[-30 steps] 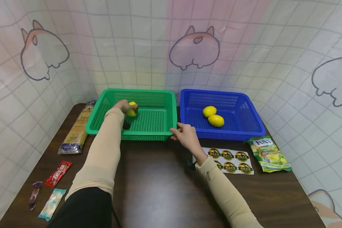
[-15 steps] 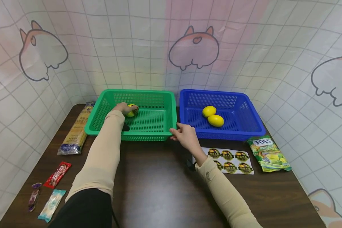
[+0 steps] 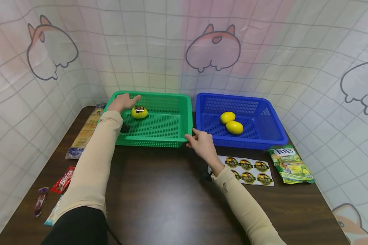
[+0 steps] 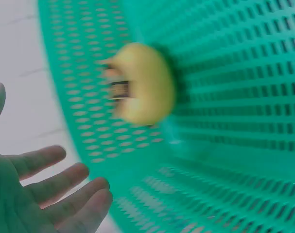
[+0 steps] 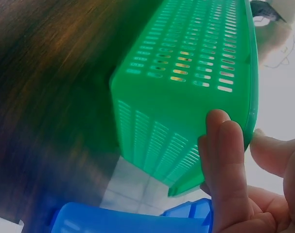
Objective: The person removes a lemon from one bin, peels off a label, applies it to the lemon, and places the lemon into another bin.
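A lemon (image 3: 139, 112) with a dark, gold-marked sticker lies at the back left of the green basket (image 3: 153, 139). My left hand (image 3: 122, 102) is above the basket's back left corner, apart from the lemon. In the left wrist view the fingers (image 4: 84, 194) are spread and the lemon (image 4: 149, 87) is blurred against the basket. With thumb and fingers my right hand (image 3: 201, 143) pinches the basket's front right corner. The right wrist view shows the fingers (image 5: 230, 160) on the outside of the green wall (image 5: 181, 97) and the thumb at the rim.
A blue basket (image 3: 242, 140) with two lemons (image 3: 234, 127) stands to the right. In front lies a sticker sheet (image 3: 248, 170), with a green candy bag (image 3: 291, 165) beside it. A noodle packet (image 3: 86, 132) and several wrapped snacks, including a red one (image 3: 62, 180), lie at the left.
My left hand has let go of the stickered lemon and moved up and left, its fingers spreading. The lemon now rests in the green basket. My right hand still holds the corner.
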### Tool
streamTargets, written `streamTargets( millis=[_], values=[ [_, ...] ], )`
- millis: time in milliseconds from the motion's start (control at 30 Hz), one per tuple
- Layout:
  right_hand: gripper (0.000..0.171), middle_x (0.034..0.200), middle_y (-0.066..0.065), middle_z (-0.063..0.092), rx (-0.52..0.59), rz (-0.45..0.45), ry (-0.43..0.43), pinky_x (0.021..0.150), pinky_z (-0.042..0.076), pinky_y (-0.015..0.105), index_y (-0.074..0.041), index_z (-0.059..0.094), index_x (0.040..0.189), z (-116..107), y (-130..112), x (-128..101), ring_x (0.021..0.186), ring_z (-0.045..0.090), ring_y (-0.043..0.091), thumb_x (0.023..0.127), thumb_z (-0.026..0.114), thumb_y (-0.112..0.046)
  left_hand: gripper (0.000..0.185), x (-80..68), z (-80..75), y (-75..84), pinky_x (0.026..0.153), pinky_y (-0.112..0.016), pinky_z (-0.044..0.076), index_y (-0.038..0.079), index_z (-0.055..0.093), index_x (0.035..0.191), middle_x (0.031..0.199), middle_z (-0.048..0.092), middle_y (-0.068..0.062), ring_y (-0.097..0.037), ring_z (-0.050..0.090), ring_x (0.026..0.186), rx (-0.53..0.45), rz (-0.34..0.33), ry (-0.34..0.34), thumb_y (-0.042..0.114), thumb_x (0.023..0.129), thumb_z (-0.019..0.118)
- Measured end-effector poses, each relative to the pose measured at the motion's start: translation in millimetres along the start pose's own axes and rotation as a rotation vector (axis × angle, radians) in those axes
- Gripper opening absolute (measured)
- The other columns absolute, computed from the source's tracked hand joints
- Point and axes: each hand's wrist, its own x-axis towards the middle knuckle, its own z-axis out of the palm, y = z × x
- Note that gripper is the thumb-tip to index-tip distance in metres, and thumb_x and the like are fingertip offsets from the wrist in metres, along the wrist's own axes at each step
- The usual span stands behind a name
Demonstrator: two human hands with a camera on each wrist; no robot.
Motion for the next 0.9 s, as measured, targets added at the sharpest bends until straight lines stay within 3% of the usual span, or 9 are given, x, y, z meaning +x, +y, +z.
streamTargets(
  millis=[167, 367, 500, 600, 700, 900],
  values=[
    [0.058, 0.098, 0.017, 0.078, -0.016, -0.012, -0.001, 0.076, 0.063, 0.039, 0.0, 0.048, 0.145, -5.5, 0.3, -4.3, 0.081, 0.077, 0.029, 0.099, 0.061, -0.033, 0.084, -22.1, -4.5, 20.5, 0.113, -0.062, 0.037, 0.001, 0.021, 0.157, 0.159, 0.031, -0.028, -0.047, 0.039, 0.14, -0.05, 0.173, 0.149, 0.065, 0.101, 0.026],
    [0.06, 0.091, 0.009, 0.079, -0.103, -0.03, 0.007, 0.065, 0.058, 0.031, -0.005, 0.051, 0.144, -10.8, 0.5, -14.3, 0.072, 0.074, 0.016, 0.098, 0.062, -0.041, 0.07, -63.4, 7.4, 42.7, 0.11, -0.058, 0.042, 0.01, 0.04, 0.151, 0.155, 0.043, -0.017, -0.038, 0.048, 0.135, -0.095, 0.419, 0.27, 0.06, 0.101, 0.038],
    [0.057, 0.094, 0.006, 0.079, -0.137, -0.048, 0.008, 0.06, 0.054, 0.026, -0.009, 0.054, 0.142, -14.0, 2.3, -22.9, 0.072, 0.072, 0.014, 0.097, 0.063, -0.043, 0.058, -92.3, 22.9, 51.9, 0.105, -0.052, 0.048, 0.013, 0.051, 0.143, 0.149, 0.051, -0.011, -0.032, 0.053, 0.132, -0.15, 0.564, 0.289, 0.054, 0.101, 0.047],
    [0.053, 0.099, 0.007, 0.079, -0.154, -0.065, 0.01, 0.063, 0.058, 0.029, -0.01, 0.058, 0.138, -16.1, 5.1, -29.1, 0.08, 0.075, 0.019, 0.096, 0.064, -0.042, 0.048, -107.4, 37.4, 57.1, 0.101, -0.047, 0.053, 0.014, 0.058, 0.136, 0.14, 0.059, -0.009, -0.028, 0.059, 0.125, -0.215, 0.667, 0.303, 0.046, 0.102, 0.052],
    [0.049, 0.102, 0.008, 0.078, -0.163, -0.081, -0.012, 0.068, 0.061, 0.033, -0.011, 0.061, 0.135, -17.0, 10.1, -35.2, 0.085, 0.076, 0.021, 0.095, 0.066, -0.041, 0.038, -117.9, 54.6, 60.8, 0.098, -0.043, 0.056, 0.014, 0.062, 0.131, 0.133, 0.064, -0.006, -0.024, 0.063, 0.118, -0.28, 0.753, 0.274, 0.038, 0.102, 0.055],
    [0.04, 0.097, 0.004, 0.078, -0.189, -0.102, -0.069, 0.069, 0.061, 0.029, -0.01, 0.067, 0.124, -17.6, 22.1, -45.9, 0.08, 0.074, 0.015, 0.093, 0.07, -0.035, 0.031, -128.5, 88.3, 64.3, 0.093, -0.036, 0.059, 0.018, 0.064, 0.127, 0.125, 0.069, -0.001, -0.016, 0.066, 0.113, -0.369, 0.82, 0.2, 0.034, 0.102, 0.056]
  ],
)
